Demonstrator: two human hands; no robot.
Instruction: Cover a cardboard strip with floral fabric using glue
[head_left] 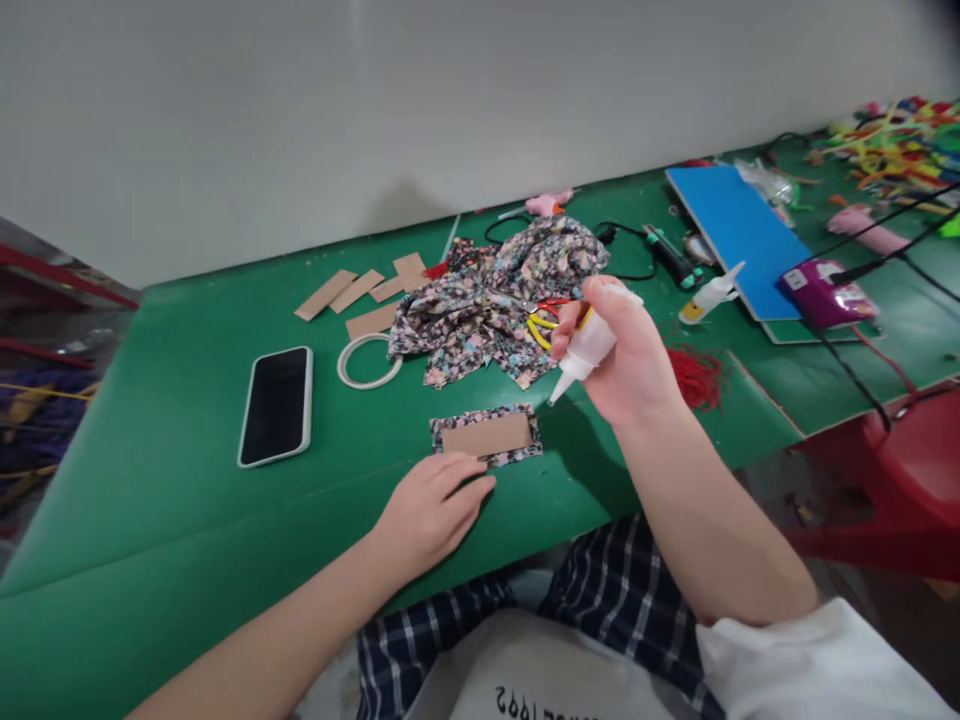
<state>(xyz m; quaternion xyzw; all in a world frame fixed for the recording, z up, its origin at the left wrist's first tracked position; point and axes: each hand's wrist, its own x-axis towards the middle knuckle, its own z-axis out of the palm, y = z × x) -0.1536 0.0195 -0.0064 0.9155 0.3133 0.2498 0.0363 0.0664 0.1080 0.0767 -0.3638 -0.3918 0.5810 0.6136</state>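
Note:
On the green table, a brown cardboard strip (pixel 487 436) lies on a slightly larger piece of dark floral fabric (pixel 535 432). My left hand (pixel 435 505) rests at the near left edge of that piece, palm down, fingers extended and touching it. Held in my right hand (pixel 626 350) is a small white glue bottle (pixel 591 348), its nozzle tilted down just above and right of the fabric's far right corner. Behind them is a crumpled heap of the same floral fabric (pixel 487 300), with yellow-and-red-handled pliers (pixel 541 328) by its right side.
A phone (pixel 276 405) and a roll of tape (pixel 369 362) lie left, near cardboard pieces (pixel 327 294). Rightward are red threads (pixel 694 378), another glue bottle (pixel 709 297), a blue board (pixel 739 235) and a purple device with cables (pixel 825 293). A wall stands behind.

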